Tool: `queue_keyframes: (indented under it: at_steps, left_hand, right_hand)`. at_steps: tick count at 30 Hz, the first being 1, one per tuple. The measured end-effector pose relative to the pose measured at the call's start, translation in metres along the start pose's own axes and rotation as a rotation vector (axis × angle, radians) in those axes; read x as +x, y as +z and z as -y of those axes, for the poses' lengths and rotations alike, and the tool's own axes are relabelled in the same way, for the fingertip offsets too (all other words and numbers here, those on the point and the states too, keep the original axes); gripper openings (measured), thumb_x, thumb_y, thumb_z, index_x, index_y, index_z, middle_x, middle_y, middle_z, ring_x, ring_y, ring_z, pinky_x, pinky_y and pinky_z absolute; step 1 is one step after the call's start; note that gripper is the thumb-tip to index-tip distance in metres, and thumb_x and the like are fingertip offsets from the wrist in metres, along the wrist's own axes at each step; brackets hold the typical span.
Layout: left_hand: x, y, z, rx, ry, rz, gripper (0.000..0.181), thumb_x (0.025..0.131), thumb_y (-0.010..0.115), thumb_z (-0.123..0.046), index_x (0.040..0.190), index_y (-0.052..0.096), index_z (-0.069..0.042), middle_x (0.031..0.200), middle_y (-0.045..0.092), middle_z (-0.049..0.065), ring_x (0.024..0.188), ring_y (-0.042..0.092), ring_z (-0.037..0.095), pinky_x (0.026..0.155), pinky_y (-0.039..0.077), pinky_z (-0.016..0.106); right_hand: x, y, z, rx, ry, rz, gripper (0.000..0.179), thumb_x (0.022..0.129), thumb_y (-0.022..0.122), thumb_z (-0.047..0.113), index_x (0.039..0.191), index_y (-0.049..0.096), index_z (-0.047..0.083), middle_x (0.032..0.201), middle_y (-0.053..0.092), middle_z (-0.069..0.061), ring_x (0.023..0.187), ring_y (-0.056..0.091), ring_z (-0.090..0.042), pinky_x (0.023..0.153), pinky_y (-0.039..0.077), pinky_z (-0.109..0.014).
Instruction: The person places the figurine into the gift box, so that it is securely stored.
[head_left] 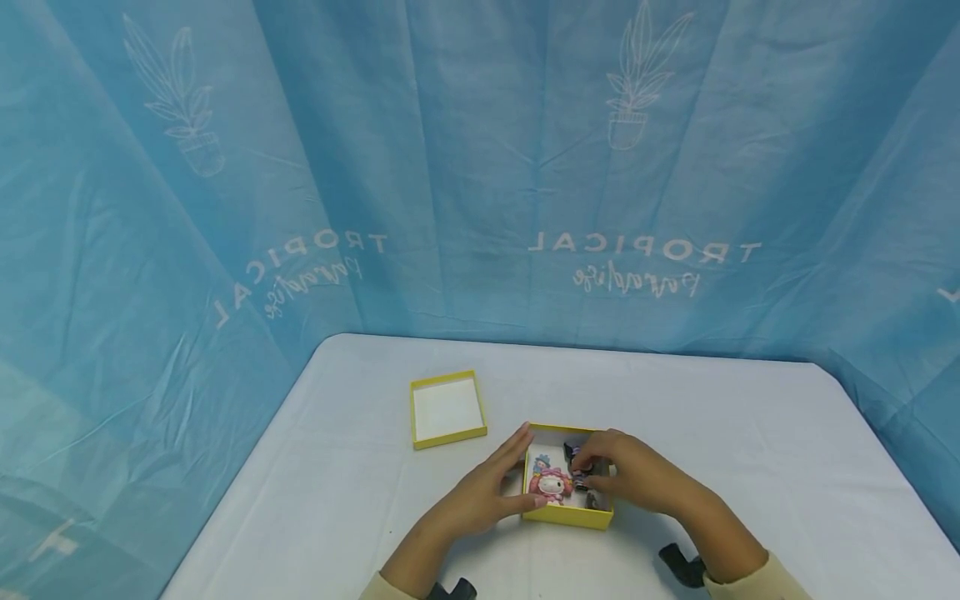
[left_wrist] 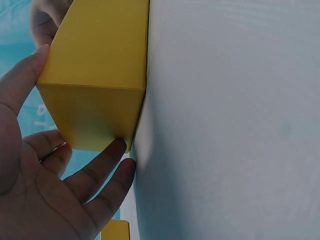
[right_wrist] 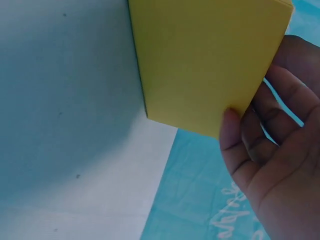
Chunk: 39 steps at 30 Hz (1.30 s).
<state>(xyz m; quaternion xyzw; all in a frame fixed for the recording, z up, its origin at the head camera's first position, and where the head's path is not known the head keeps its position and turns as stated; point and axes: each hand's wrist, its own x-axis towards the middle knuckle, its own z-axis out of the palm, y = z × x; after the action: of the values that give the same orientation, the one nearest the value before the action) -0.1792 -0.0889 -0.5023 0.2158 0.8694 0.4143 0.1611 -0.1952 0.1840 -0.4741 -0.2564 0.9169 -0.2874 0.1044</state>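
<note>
An uncovered yellow box (head_left: 567, 516) with a white inside stands near the front of the table. My left hand (head_left: 483, 492) holds its left side, the thumb over the near rim and the fingers spread along the outer wall (left_wrist: 92, 112). From the right, my right hand (head_left: 637, 471) reaches over the rim, with thumb and forefinger closed around a small dark figure (head_left: 580, 482). Its other fingers lie against the yellow outer wall (right_wrist: 200, 65). Left of that figure, a pink figure with a white face (head_left: 553, 486) and a small blue-hatted one (head_left: 542, 463) lie inside.
A shallow yellow lid (head_left: 450, 438) lies with its white inside up, behind and left of the box. White cloth covers the table (head_left: 315, 492). Blue printed curtains (head_left: 480, 167) hang behind and at both sides.
</note>
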Motion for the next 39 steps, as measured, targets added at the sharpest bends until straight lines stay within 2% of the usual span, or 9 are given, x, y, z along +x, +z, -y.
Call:
queue_keyframes:
  at_steps: [5,9,13,18,21,25,27,33,39]
  left_hand:
    - [0.0,0.0,-0.001,-0.003,-0.004,0.002,0.094,0.087,0.069,-0.063,0.162,0.017,-0.039,0.166,0.003,-0.028,0.159,0.014,0.024,0.126,0.022,0.059]
    - [0.0,0.0,-0.001,-0.001,-0.012,-0.004,0.094,0.086,0.069,-0.063,0.161,0.018,-0.039,0.166,0.004,-0.028,0.159,0.015,0.025,0.126,0.022,0.06]
    - [0.001,0.0,-0.001,-0.017,-0.021,-0.019,0.095,0.085,0.072,-0.061,0.161,0.02,-0.039,0.167,0.007,-0.026,0.158,0.016,0.025,0.125,0.024,0.058]
    - [0.002,0.001,-0.002,-0.037,-0.025,-0.048,0.095,0.083,0.077,-0.057,0.161,0.024,-0.036,0.168,0.012,-0.024,0.158,0.019,0.025,0.125,0.026,0.056]
    - [0.001,0.0,-0.003,-0.041,-0.025,-0.072,0.09,0.087,0.076,-0.052,0.16,0.027,-0.035,0.168,0.018,-0.019,0.153,0.032,0.026,0.123,0.033,0.053]
    - [0.0,-0.005,-0.005,-0.084,-0.032,-0.147,0.073,0.093,0.069,-0.049,0.157,0.036,-0.035,0.164,0.033,-0.01,0.139,0.052,0.027,0.112,0.049,0.048]
    - [0.0,-0.009,-0.005,-0.104,-0.026,-0.203,0.066,0.095,0.067,-0.048,0.154,0.042,-0.033,0.16,0.041,-0.006,0.134,0.056,0.027,0.108,0.052,0.045]
    - [0.003,-0.023,-0.003,-0.108,0.01,-0.37,0.053,0.098,0.066,-0.039,0.148,0.051,-0.026,0.149,0.054,-0.001,0.127,0.061,0.032,0.106,0.054,0.045]
    - [0.012,-0.035,0.004,-0.124,-0.054,-0.481,0.051,0.098,0.067,-0.029,0.146,0.054,-0.024,0.144,0.057,0.003,0.126,0.062,0.034,0.106,0.053,0.047]
  right_hand:
    - [-0.006,-0.001,-0.003,0.075,-0.013,-0.086,0.023,0.092,0.075,0.018,0.115,0.073,0.02,0.107,0.068,0.008,0.098,0.063,-0.011,0.086,0.056,-0.028]
    - [-0.009,0.002,-0.006,0.133,-0.006,-0.145,0.026,0.093,0.074,0.018,0.118,0.072,0.022,0.11,0.068,0.007,0.098,0.063,-0.014,0.088,0.056,-0.027]
    - [-0.012,0.006,-0.009,0.183,0.02,-0.185,0.031,0.093,0.075,0.022,0.123,0.069,0.025,0.117,0.067,0.007,0.105,0.063,-0.018,0.092,0.057,-0.031]
    - [-0.019,0.012,-0.01,0.231,0.056,-0.242,0.045,0.09,0.078,0.024,0.132,0.065,0.027,0.132,0.062,0.007,0.123,0.059,-0.019,0.101,0.056,-0.04]
    - [-0.024,0.014,-0.01,0.236,0.076,-0.269,0.054,0.088,0.08,0.024,0.138,0.06,0.029,0.141,0.056,0.006,0.131,0.055,-0.021,0.105,0.053,-0.048]
    - [-0.03,0.016,-0.009,0.248,0.102,-0.265,0.067,0.086,0.082,0.026,0.146,0.051,0.034,0.153,0.045,0.007,0.142,0.047,-0.028,0.111,0.047,-0.057]
    - [-0.032,0.017,-0.009,0.257,0.118,-0.249,0.074,0.085,0.083,0.027,0.149,0.047,0.034,0.158,0.039,0.007,0.147,0.04,-0.032,0.114,0.042,-0.061]
    - [-0.035,0.018,-0.007,0.28,0.194,-0.161,0.091,0.082,0.084,0.039,0.158,0.034,0.031,0.168,0.023,0.004,0.155,0.022,-0.039,0.116,0.03,-0.071]
    - [-0.036,0.017,-0.008,0.295,0.231,-0.095,0.101,0.081,0.082,0.048,0.161,0.023,0.034,0.172,0.014,0.001,0.157,0.015,-0.04,0.117,0.027,-0.073]
